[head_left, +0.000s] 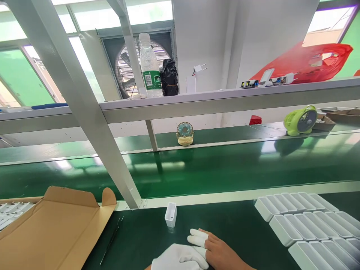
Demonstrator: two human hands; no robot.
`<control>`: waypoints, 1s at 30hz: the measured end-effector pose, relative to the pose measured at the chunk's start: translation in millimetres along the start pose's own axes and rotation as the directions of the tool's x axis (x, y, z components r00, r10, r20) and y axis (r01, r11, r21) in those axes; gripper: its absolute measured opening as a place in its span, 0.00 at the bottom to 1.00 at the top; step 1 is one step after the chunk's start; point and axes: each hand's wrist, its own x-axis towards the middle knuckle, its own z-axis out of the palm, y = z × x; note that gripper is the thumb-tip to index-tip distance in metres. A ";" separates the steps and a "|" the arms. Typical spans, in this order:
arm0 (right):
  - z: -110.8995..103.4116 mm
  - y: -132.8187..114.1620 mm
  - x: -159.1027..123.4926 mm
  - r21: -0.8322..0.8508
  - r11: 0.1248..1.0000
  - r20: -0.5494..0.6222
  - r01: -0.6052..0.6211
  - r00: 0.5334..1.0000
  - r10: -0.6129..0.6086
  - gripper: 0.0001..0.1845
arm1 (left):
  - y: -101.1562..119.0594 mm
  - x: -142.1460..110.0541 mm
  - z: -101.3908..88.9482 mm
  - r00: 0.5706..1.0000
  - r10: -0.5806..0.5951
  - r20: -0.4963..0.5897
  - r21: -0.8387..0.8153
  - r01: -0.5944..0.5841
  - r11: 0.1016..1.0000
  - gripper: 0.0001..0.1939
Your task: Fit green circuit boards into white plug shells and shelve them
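My left hand (179,258) wears a white glove and is at the bottom of the view, its fingers curled together against my right hand. Whatever lies inside those fingers, if anything, is hidden. My right hand (221,250) is bare except for white finger cots (198,237) on some fingertips. Its fingers stretch out to the left, and nothing shows in them. Just beyond both hands, a small white open plastic case (170,215) stands on the dark green work surface (140,236). Black tweezers (111,240) lie to the left.
An open cardboard box (56,232) with white parts is at left. Rows of white plastic cases (315,225) fill the right. A metal post (84,101) slants across the left. Beyond lies a green conveyor belt (210,168), with a bottle (150,67) on the shelf above.
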 end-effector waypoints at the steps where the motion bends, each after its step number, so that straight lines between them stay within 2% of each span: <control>1: -2.6 -1.0 0.1 0.014 1.000 0.010 -0.008 1.000 0.008 0.12 | 1.4 2.7 -1.4 1.000 0.011 -0.005 0.005 -0.010 1.000 0.23; 7: -15.9 -12.5 3.0 0.083 0.996 0.052 -0.020 0.998 0.016 0.14 | -3.7 19.0 -12.2 1.000 0.014 0.013 0.009 -0.015 1.000 0.22; 12: -25.3 -27.1 6.7 0.001 1.000 0.101 -0.012 0.995 0.012 0.23 | -21.4 18.3 -17.7 0.991 -0.050 0.124 -0.115 0.065 0.991 0.28; 15: -25.4 -28.2 5.1 -0.067 0.998 0.170 0.003 0.985 0.009 0.24 | -25.9 19.0 -20.9 0.980 -0.028 0.196 -0.183 0.065 0.981 0.25; 20: -16.5 -18.1 -6.7 -0.112 0.991 0.137 0.068 0.989 -0.052 0.19 | -30.1 25.2 -28.1 0.945 0.000 0.326 -0.219 0.076 0.973 0.25; 24: -11.7 -9.9 -14.0 -0.093 0.994 0.115 0.065 0.992 -0.054 0.10 | -34.3 30.6 -32.7 0.926 -0.023 0.376 -0.194 0.103 0.976 0.25; 30: -10.8 -5.3 -17.5 -0.060 0.997 0.118 0.047 0.992 -0.040 0.08 | -42.1 39.0 -37.3 0.904 -0.040 0.426 -0.203 0.139 0.969 0.25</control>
